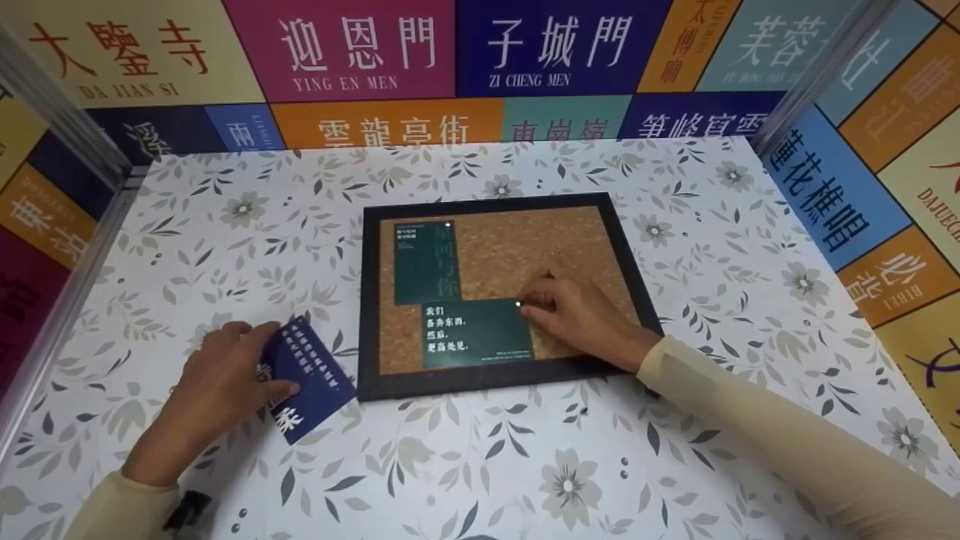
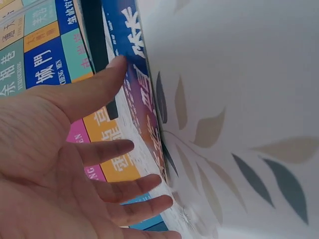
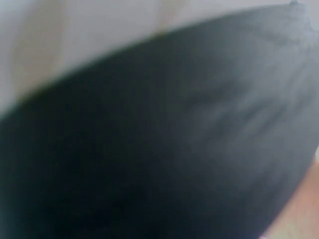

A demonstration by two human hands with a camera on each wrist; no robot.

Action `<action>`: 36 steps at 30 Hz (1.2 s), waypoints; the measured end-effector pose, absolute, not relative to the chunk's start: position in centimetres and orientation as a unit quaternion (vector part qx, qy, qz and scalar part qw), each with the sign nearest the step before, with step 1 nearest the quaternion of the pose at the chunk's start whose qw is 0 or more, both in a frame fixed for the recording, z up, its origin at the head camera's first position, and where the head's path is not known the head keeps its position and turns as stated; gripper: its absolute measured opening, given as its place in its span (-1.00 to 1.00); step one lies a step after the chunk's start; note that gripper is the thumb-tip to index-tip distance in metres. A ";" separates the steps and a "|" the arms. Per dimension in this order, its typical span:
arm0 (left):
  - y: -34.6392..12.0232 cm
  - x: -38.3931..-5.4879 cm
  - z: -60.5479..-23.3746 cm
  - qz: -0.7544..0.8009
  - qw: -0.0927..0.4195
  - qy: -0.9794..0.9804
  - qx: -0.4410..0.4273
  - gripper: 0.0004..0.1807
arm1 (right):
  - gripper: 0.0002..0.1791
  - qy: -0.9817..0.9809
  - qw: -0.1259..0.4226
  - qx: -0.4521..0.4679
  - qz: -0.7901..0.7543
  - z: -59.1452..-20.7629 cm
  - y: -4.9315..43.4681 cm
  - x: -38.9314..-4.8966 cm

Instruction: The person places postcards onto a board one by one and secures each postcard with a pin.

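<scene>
In the head view my left hand [image 1: 225, 375] rests at a dark blue card [image 1: 315, 382] with white lettering, left of a framed cork board [image 1: 525, 240]. The left wrist view shows the thumb touching the blue card [image 2: 132, 59], the other fingers spread and fairly straight. On the board, my right hand [image 1: 574, 311] has its thumb and forefinger together at a small white push pin [image 1: 517, 304]. That pin sits at the upper right corner of a wide green card [image 1: 476, 334]. The right wrist view is mostly blocked by a dark, blurred surface.
An upright green card [image 1: 424, 262] is on the board's upper left, with another white pin [image 1: 448, 224] at its top. The board's black frame [image 1: 495, 388] lies on a floral tabletop [image 1: 570, 480]. Colourful lettered panels [image 1: 367, 52] rise behind and at both sides.
</scene>
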State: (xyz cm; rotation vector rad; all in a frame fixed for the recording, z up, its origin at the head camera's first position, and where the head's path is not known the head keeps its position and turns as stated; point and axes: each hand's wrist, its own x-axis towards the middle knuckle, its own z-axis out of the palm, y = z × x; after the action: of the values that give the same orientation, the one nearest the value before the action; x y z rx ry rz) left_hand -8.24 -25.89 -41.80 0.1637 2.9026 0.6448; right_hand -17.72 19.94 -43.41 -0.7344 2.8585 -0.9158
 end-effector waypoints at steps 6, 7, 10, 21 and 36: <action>-26.3 -8.2 -42.1 0.222 0.076 0.971 0.053 0.01 | -0.83 0.925 0.026 -0.233 -0.298 -43.4 19.9 -17.7; -26.3 -8.3 -42.1 0.224 0.076 0.970 0.054 0.00 | -0.83 0.926 0.026 -0.232 -0.298 -43.4 19.9 -17.7; -26.4 -8.4 -42.1 0.229 0.079 0.969 0.051 0.01 | -0.82 0.926 0.029 -0.230 -0.299 -43.4 19.9 -17.6; -26.2 -8.6 -42.2 0.250 0.035 0.967 0.019 -0.01 | -0.82 0.926 0.039 -0.227 -0.300 -43.3 19.9 -17.4; -26.6 -8.7 -41.8 0.330 0.053 0.942 -0.043 0.07 | -0.82 0.926 0.030 -0.231 -0.297 -43.4 20.0 -17.5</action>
State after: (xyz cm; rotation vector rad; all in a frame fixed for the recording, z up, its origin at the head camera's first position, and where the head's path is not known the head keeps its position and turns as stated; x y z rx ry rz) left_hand -8.68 -26.63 -41.85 -0.1309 2.8618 1.0016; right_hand -17.47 19.96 -43.40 -0.7131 2.8555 -0.9157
